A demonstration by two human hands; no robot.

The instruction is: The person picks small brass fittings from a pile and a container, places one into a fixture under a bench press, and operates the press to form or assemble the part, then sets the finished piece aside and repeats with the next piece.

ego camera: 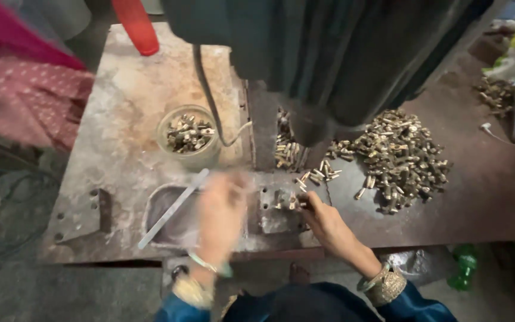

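Fingers of the right hand are pinched on a small brass piece being seated in the fixture block under the dark press head. A flat metal strip is gripped by the left hand, blurred, over the recessed tray. Loading appears to be the step in hand; careful alignment in the slot is judged necessary. More brass pieces are heaped beside the fixture, and some are held in a glass jar on the steel bench.
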